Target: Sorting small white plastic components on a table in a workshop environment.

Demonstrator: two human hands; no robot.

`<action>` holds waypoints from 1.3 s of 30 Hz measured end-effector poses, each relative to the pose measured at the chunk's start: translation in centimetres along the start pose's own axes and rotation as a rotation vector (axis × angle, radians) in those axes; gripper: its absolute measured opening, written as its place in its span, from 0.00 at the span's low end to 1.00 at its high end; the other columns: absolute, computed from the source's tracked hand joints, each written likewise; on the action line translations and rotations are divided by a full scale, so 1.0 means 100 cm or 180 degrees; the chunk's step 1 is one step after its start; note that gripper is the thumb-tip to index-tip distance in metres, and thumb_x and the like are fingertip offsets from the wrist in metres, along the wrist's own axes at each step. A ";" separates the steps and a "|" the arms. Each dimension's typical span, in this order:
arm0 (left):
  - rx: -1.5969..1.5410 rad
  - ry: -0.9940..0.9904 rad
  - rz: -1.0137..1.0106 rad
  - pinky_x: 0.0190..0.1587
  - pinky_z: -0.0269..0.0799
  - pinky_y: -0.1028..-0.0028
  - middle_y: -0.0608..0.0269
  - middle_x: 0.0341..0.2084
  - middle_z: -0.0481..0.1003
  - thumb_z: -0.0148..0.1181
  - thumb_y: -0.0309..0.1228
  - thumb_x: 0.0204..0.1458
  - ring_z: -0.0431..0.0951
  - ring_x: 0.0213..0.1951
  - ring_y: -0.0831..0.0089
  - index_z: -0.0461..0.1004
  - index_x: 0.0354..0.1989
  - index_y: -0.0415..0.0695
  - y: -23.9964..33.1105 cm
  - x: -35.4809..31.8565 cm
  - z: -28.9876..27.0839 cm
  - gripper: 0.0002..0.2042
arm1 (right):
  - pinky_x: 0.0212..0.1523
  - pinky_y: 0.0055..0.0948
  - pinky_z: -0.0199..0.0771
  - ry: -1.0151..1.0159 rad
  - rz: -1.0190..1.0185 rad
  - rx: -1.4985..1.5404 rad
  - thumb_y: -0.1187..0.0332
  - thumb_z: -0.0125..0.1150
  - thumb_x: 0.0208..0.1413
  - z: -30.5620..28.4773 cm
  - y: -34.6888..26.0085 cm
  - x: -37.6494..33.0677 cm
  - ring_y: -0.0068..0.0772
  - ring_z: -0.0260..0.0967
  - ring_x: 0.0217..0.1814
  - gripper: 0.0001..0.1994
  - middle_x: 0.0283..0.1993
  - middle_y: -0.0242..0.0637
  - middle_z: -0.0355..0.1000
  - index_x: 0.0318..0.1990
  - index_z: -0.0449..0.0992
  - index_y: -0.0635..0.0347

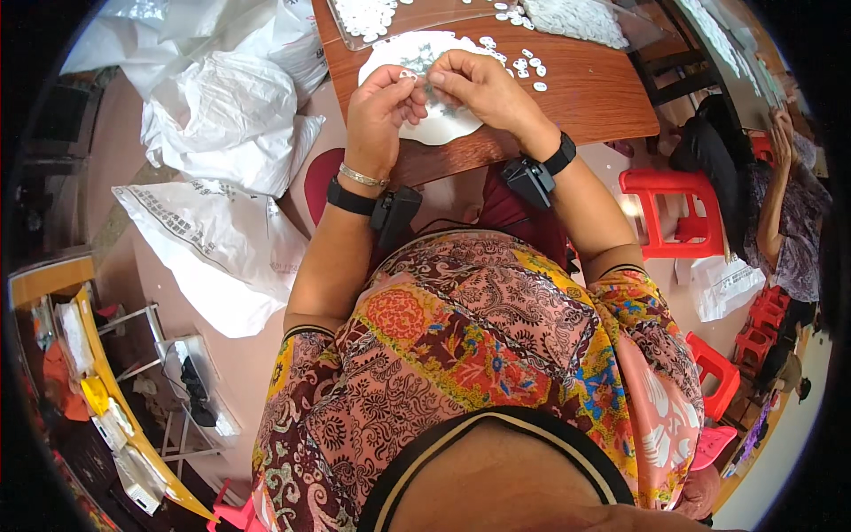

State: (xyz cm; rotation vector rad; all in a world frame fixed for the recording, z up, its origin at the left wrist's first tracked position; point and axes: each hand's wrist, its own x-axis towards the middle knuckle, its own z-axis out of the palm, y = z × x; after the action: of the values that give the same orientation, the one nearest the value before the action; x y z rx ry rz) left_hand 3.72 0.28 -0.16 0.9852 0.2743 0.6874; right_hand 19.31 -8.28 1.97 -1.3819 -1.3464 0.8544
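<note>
Above the near part of a reddish-brown wood-grain table (612, 111), a small white piece (408, 75) sits pinched between thumb and forefinger of the left hand (383, 106); it looks smooth and rounded, pierced by small holes. The right hand (483, 89) meets it from the other side, thumb and forefinger pressed together at the tips, though from here I can't tell whether anything is caught between them.

Just beyond the fingertips lies a loose scatter of tiny grey bits (424, 55) with a dull sheen, on a pale, roughly round sheet (443, 131) with a wavy edge; cloth or paper, I can't say. Right of it, flat white ovals (540, 87) with holes lie strewn over the wood. Farther back, a clear, stiff-sided tray (339, 27) holds a heap of similar pieces, and near the table's far right a bulky mass of white pieces (576, 19) is piled up.

A beaded-looking bracelet (363, 179) circles the left wrist, and each wrist carries a black strap (560, 154) with a boxy device. The shirt (470, 328) is a patchwork of florals and paisley. To the left slump crinkled white sacks (222, 111); to the right stands a glossy red plastic stool (674, 213), near another person (789, 217) in a patterned top.
</note>
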 end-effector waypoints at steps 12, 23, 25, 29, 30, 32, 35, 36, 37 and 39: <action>0.2061 -0.0186 0.0572 0.30 0.63 0.81 0.67 0.23 0.72 0.51 0.28 0.52 0.68 0.25 0.82 0.73 0.29 0.38 0.001 -0.003 0.007 0.07 | 0.27 0.16 0.57 -0.0004 0.0134 -0.0437 0.64 0.49 0.61 0.001 -0.002 -0.002 0.13 0.55 0.25 0.11 0.22 0.22 0.61 0.30 0.70 0.61; 0.0232 -0.0230 -0.0113 0.29 0.63 0.82 0.64 0.24 0.74 0.50 0.27 0.53 0.70 0.24 0.80 0.72 0.31 0.38 0.000 -0.002 0.004 0.06 | 0.32 0.16 0.61 -0.0184 0.0132 0.0124 0.66 0.49 0.61 0.001 -0.002 -0.006 0.12 0.59 0.30 0.08 0.28 0.23 0.67 0.34 0.70 0.61; 0.0154 -0.0239 -0.0128 0.29 0.63 0.82 0.63 0.24 0.74 0.50 0.27 0.53 0.70 0.24 0.79 0.72 0.31 0.38 -0.001 -0.002 0.003 0.06 | 0.33 0.16 0.62 -0.0217 0.0132 0.0138 0.67 0.50 0.61 0.001 0.000 -0.006 0.12 0.59 0.30 0.08 0.30 0.24 0.68 0.35 0.70 0.61; -0.0087 -0.0124 -0.0129 0.28 0.64 0.81 0.63 0.24 0.74 0.50 0.27 0.53 0.70 0.24 0.78 0.71 0.31 0.38 -0.002 -0.003 0.001 0.06 | 0.37 0.17 0.65 -0.0141 -0.0062 -0.0056 0.69 0.52 0.59 0.004 -0.002 -0.008 0.14 0.62 0.33 0.07 0.31 0.25 0.70 0.37 0.71 0.63; -0.0091 -0.0095 -0.0110 0.28 0.64 0.81 0.63 0.23 0.73 0.50 0.27 0.53 0.71 0.23 0.78 0.71 0.31 0.38 -0.002 -0.002 0.000 0.06 | 0.38 0.18 0.65 -0.0090 -0.0150 -0.0160 0.70 0.53 0.58 0.004 -0.003 -0.008 0.15 0.63 0.34 0.06 0.31 0.25 0.70 0.37 0.71 0.64; -0.0009 -0.0081 -0.0123 0.28 0.64 0.81 0.63 0.23 0.73 0.50 0.27 0.53 0.71 0.23 0.78 0.71 0.30 0.38 -0.001 -0.003 -0.001 0.06 | 0.38 0.19 0.65 -0.0094 -0.0117 -0.0228 0.70 0.53 0.57 0.004 -0.005 -0.009 0.16 0.63 0.34 0.06 0.31 0.25 0.70 0.37 0.71 0.64; 0.0153 -0.0057 -0.0126 0.27 0.64 0.82 0.64 0.22 0.73 0.50 0.28 0.53 0.71 0.23 0.79 0.71 0.30 0.39 0.000 -0.004 0.002 0.06 | 0.38 0.19 0.65 -0.0068 -0.0116 -0.0509 0.71 0.53 0.57 0.003 -0.003 -0.008 0.16 0.63 0.34 0.05 0.30 0.26 0.69 0.36 0.71 0.64; 0.0236 -0.0043 -0.0111 0.27 0.64 0.82 0.64 0.22 0.73 0.50 0.28 0.53 0.71 0.23 0.79 0.71 0.30 0.39 0.000 -0.004 0.003 0.06 | 0.36 0.19 0.65 -0.0043 -0.0151 -0.0722 0.71 0.53 0.57 0.002 -0.001 -0.008 0.16 0.62 0.32 0.05 0.29 0.26 0.69 0.35 0.71 0.64; 0.0237 -0.0038 -0.0113 0.27 0.64 0.82 0.64 0.22 0.73 0.50 0.28 0.53 0.71 0.23 0.79 0.71 0.30 0.39 -0.001 -0.004 0.003 0.06 | 0.36 0.19 0.65 -0.0048 -0.0150 -0.0717 0.71 0.53 0.57 0.003 -0.004 -0.008 0.16 0.62 0.32 0.05 0.29 0.26 0.69 0.35 0.71 0.64; 0.0225 0.0105 -0.0184 0.26 0.63 0.82 0.64 0.22 0.73 0.50 0.28 0.53 0.71 0.23 0.79 0.71 0.29 0.41 -0.001 -0.004 0.001 0.05 | 0.32 0.20 0.63 0.0060 -0.0145 -0.1383 0.70 0.53 0.57 0.006 -0.012 -0.010 0.16 0.61 0.30 0.06 0.26 0.25 0.67 0.34 0.71 0.64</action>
State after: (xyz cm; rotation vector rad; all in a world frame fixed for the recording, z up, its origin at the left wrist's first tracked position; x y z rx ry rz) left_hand 3.56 -0.08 -0.21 1.0302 0.3567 0.6452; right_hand 18.30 -9.26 2.84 -1.6746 -1.6047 0.5326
